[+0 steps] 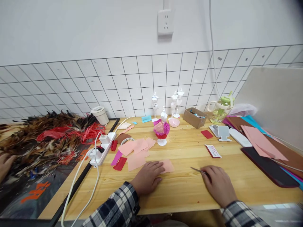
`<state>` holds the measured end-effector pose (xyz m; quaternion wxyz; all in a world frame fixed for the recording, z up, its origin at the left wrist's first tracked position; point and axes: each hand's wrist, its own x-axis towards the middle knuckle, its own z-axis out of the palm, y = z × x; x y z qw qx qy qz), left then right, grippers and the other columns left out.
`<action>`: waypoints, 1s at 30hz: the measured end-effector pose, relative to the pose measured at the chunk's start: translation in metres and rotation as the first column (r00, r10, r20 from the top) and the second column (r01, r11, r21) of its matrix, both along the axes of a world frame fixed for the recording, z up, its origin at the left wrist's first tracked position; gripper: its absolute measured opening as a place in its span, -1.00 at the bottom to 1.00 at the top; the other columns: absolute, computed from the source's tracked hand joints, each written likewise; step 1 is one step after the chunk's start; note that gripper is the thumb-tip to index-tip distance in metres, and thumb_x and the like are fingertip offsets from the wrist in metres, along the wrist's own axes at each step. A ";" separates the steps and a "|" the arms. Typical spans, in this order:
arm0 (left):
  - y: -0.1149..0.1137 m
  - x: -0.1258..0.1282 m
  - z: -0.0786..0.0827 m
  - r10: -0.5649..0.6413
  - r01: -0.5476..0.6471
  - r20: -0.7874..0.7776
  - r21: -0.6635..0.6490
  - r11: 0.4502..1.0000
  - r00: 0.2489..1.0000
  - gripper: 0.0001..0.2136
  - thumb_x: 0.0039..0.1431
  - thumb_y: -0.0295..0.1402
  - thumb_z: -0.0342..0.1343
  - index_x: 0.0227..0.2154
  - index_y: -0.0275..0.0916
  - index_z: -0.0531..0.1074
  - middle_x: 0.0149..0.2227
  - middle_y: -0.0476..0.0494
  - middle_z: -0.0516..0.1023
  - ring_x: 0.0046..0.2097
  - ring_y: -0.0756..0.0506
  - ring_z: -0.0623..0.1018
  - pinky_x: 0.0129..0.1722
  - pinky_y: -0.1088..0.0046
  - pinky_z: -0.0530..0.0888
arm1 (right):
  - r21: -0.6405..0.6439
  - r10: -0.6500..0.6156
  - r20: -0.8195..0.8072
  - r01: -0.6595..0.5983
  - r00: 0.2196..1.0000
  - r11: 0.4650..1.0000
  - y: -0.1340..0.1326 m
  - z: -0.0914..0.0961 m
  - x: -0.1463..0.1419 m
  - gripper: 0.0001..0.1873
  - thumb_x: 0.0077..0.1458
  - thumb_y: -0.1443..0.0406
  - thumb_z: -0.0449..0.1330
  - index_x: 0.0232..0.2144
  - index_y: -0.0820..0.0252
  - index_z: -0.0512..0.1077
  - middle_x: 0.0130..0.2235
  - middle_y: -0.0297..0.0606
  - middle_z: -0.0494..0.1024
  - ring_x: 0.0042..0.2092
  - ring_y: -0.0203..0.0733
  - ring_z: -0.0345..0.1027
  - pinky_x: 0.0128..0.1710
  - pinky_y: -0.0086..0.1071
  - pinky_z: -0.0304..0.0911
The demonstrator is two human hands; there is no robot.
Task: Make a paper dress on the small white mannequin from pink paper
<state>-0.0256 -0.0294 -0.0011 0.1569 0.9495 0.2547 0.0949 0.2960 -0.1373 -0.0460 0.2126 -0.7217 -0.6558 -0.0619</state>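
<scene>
My left hand (148, 177) lies palm down on the wooden table, fingers stretched out flat. Its fingertips rest on the left edge of a small pink paper piece (168, 165). Under my right hand (219, 183) is a pair of scissors (197, 169), gripped with the slim metal blades pointing left; the handles are mostly hidden by the fingers. Beyond my left hand spread several pink paper pieces (136, 161), with a dark red piece (120, 164) and a magenta piece (116, 157) beside them. A small white dress-form figure (162, 128) wearing a pink, magenta and red paper skirt stands upright behind.
Three bare dress forms (155, 105), a cardboard box (195, 118) and a yellow-green jug (220, 110) stand along the wall. A white power strip (103, 149) with trailing cables lies left. Feathers (56, 138) and another person's hand (6, 164) are farther left. Coloured sheets (264, 142) lie right.
</scene>
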 end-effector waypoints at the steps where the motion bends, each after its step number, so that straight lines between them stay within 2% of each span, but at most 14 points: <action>1: 0.000 -0.001 -0.002 0.011 -0.011 0.006 -0.010 1.000 1.000 -0.70 0.17 -0.35 0.04 -0.03 -0.16 0.36 0.22 -0.16 0.33 0.23 -0.20 0.31 0.18 0.12 0.27 | 0.025 -0.030 -0.006 0.030 1.000 0.999 -0.002 -0.003 0.003 -0.78 0.17 0.18 0.06 -0.28 0.08 0.48 -0.12 -0.12 0.51 -0.05 0.01 0.33 -0.02 -0.13 0.19; 3: 0.000 -0.002 -0.005 0.024 -0.024 0.012 -0.025 0.999 1.000 -0.83 0.19 -0.38 0.00 -0.17 -0.21 0.40 0.21 -0.19 0.33 0.24 -0.18 0.29 0.21 0.14 0.26 | 0.017 -0.010 -0.005 0.010 1.000 1.000 0.000 -0.005 0.003 -0.76 0.17 0.21 0.02 -0.25 0.10 0.47 -0.02 -0.13 0.47 0.08 0.01 0.26 0.03 -0.12 0.16; 5: 0.000 -0.002 -0.006 0.013 -0.013 0.003 -0.032 0.999 1.000 -0.88 0.21 -0.41 -0.04 -0.28 -0.22 0.39 0.20 -0.20 0.35 0.24 -0.17 0.29 0.23 0.14 0.24 | -0.005 -0.008 0.001 0.008 1.000 1.000 0.006 -0.003 -0.002 -0.75 0.16 0.24 0.01 -0.24 0.12 0.47 0.03 -0.13 0.44 0.12 0.00 0.22 0.04 -0.13 0.15; 8: 0.000 -0.003 -0.005 0.008 -0.008 -0.001 -0.033 0.999 1.000 -0.88 0.22 -0.44 -0.06 -0.30 -0.23 0.38 0.19 -0.20 0.37 0.23 -0.15 0.30 0.23 0.16 0.25 | 0.001 -0.026 0.030 0.026 0.999 1.000 0.013 0.004 -0.009 -0.71 0.13 0.26 0.01 -0.15 0.12 0.46 0.10 -0.13 0.40 0.17 0.01 0.17 0.06 -0.11 0.13; 11: -0.003 -0.004 -0.004 0.048 -0.049 0.021 0.028 0.998 0.999 -0.90 0.21 -0.44 -0.04 -0.30 -0.23 0.38 0.21 -0.21 0.32 0.26 -0.18 0.24 0.22 0.14 0.25 | 0.026 -0.006 0.054 0.004 0.999 1.000 0.014 0.008 -0.013 -0.63 0.11 0.25 0.03 -0.04 0.10 0.42 0.14 -0.13 0.37 0.21 0.02 0.13 0.11 -0.07 0.07; 13: -0.005 -0.004 -0.003 0.093 -0.097 0.040 0.096 0.991 0.995 -0.91 0.20 -0.42 0.00 -0.30 -0.22 0.40 0.19 -0.20 0.34 0.23 -0.22 0.26 0.19 0.09 0.24 | 0.023 0.018 0.037 -0.019 0.999 1.000 0.013 0.007 -0.013 -0.60 0.11 0.20 0.06 0.00 0.08 0.42 0.14 -0.13 0.38 0.19 0.03 0.15 0.10 -0.07 0.08; 16: -0.007 -0.003 -0.001 0.116 -0.121 0.041 0.161 0.980 0.992 -0.91 0.21 -0.37 0.01 -0.32 -0.19 0.41 -0.03 -0.16 0.47 0.03 -0.19 0.40 0.07 0.11 0.31 | -0.026 0.067 -0.019 -0.067 0.998 0.997 0.010 0.004 -0.011 -0.62 0.14 0.13 0.05 -0.05 0.06 0.45 0.05 -0.13 0.46 0.09 0.01 0.27 0.02 -0.11 0.14; 18: -0.008 0.000 0.000 0.096 -0.100 0.029 0.175 0.979 0.995 -0.88 0.22 -0.36 -0.02 -0.33 -0.19 0.41 -0.15 -0.15 0.49 -0.07 -0.16 0.42 0.00 0.15 0.34 | -0.049 0.037 -0.029 -0.038 0.999 0.998 0.008 0.004 -0.009 -0.66 0.16 0.11 0.03 -0.14 0.06 0.50 -0.05 -0.13 0.52 -0.01 0.00 0.34 -0.06 -0.13 0.17; 21: -0.008 0.003 0.001 0.089 -0.092 0.026 0.133 0.987 0.996 -0.89 0.22 -0.40 -0.04 -0.35 -0.21 0.39 -0.26 -0.14 0.48 -0.16 -0.13 0.43 -0.10 0.25 0.37 | -0.059 -0.057 0.002 0.057 0.998 0.997 0.005 0.006 -0.007 -0.69 0.18 0.14 0.01 -0.21 0.06 0.51 -0.16 -0.14 0.54 -0.13 -0.02 0.37 -0.15 -0.15 0.16; 23: -0.008 0.004 0.000 0.077 -0.082 0.052 0.089 0.993 0.996 -0.90 0.21 -0.43 -0.04 -0.35 -0.21 0.37 -0.24 -0.13 0.47 -0.15 -0.11 0.43 -0.09 0.28 0.36 | -0.077 -0.058 0.020 0.059 0.998 0.995 0.003 0.008 -0.009 -0.70 0.16 0.16 0.02 -0.18 0.06 0.49 -0.14 -0.16 0.53 -0.13 -0.05 0.37 -0.16 -0.17 0.16; 26: -0.010 0.003 -0.003 0.104 -0.108 0.121 0.028 0.994 0.987 -0.92 0.19 -0.45 -0.03 -0.34 -0.21 0.35 -0.15 -0.14 0.46 -0.07 -0.11 0.42 -0.01 0.27 0.34 | -0.042 0.029 0.073 -0.026 0.997 0.999 0.001 0.006 -0.012 -0.63 0.13 0.18 0.03 -0.04 0.07 0.43 0.01 -0.17 0.48 0.02 -0.02 0.30 -0.02 -0.14 0.13; 30: -0.011 0.002 -0.005 0.152 -0.150 0.141 -0.027 0.988 0.978 -0.94 0.16 -0.46 0.00 -0.34 -0.20 0.34 -0.10 -0.16 0.43 -0.01 -0.13 0.39 0.03 0.26 0.33 | 0.010 0.088 0.151 -0.090 0.985 0.996 0.001 -0.006 -0.013 -0.51 0.17 0.22 -0.03 0.15 0.02 0.29 0.22 -0.26 0.32 0.21 -0.01 0.11 0.19 -0.04 -0.07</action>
